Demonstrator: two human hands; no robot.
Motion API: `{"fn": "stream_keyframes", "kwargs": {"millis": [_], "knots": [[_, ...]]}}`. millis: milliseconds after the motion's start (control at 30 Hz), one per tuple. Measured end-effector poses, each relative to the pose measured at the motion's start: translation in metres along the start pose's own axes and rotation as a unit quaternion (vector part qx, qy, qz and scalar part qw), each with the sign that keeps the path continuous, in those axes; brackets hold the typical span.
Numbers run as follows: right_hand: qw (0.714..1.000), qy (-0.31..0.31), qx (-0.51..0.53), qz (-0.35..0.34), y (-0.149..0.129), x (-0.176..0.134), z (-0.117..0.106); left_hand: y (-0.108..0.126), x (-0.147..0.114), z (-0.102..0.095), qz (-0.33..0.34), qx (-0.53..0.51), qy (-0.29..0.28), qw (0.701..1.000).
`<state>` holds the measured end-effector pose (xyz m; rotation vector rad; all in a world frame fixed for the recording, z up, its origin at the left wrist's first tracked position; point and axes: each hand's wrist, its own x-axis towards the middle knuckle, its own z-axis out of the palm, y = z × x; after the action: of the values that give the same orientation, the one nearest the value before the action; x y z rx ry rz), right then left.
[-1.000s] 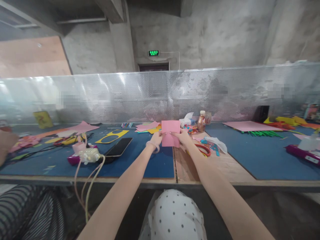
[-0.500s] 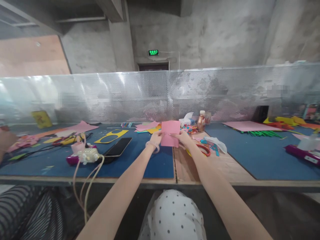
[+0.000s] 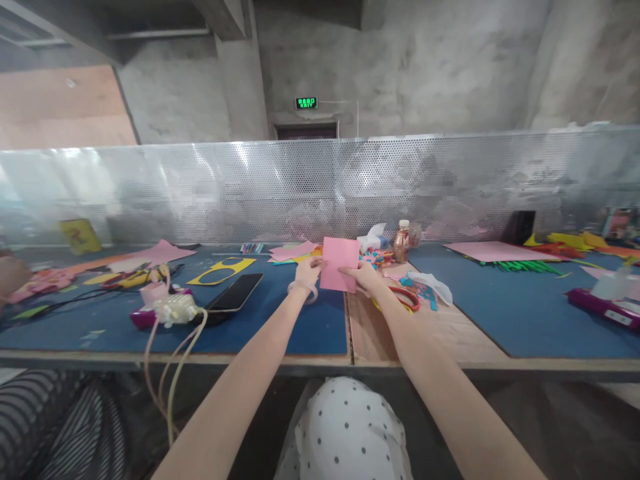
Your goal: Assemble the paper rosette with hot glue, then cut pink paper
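A small rectangle of pink paper [image 3: 340, 265] is held upright above the table, roughly in the middle of the head view. My right hand [image 3: 364, 275] pinches its right side, thumb in front and the other fingers behind. At the left edge of the sheet is my left hand [image 3: 307, 271], its fingers bent together against the paper; their tips are small and partly hidden. A pale bangle [image 3: 309, 298] circles my left wrist. Just beyond the paper lie more pink sheets [image 3: 294, 251]. Red-and-yellow-handled scissors [image 3: 407, 300] rest beside my right forearm.
A dark phone [image 3: 239, 292] and a power strip with cables [image 3: 177, 309] lie to the left, near a cut yellow sheet [image 3: 220, 271]. A brown bottle [image 3: 401, 241], tissues [image 3: 434, 288] and colourful scraps are at right. A metal mesh partition [image 3: 280, 193] runs behind. Another person's hand [image 3: 10, 273] is far left.
My left hand has shifted slightly left along the pink paper, its thumb no longer overlapping the front. The right hand keeps its pinch. The whole view has moved a little.
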<state>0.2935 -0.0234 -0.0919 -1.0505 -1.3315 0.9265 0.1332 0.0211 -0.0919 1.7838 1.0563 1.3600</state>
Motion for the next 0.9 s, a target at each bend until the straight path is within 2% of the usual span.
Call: {"fn": "stream_keyframes", "kwargs": {"millis": [333, 567, 900], "knots": [[1.0, -0.002, -0.006, -0.006, -0.0002, -0.0009, 0.0009, 0.0067, -0.0052, -0.0021, 0.073, 0.054, 0.068, 0.994], [1.0, -0.006, -0.007, -0.012, 0.0009, -0.0004, 0.0004, 0.0041, -0.0052, 0.0, 0.083, 0.09, 0.072, 0.99], [1.0, 0.0, -0.02, -0.011, 0.0027, 0.0006, 0.0016, 0.0027, -0.0045, 0.0011, 0.087, 0.087, 0.075, 0.99]]}}
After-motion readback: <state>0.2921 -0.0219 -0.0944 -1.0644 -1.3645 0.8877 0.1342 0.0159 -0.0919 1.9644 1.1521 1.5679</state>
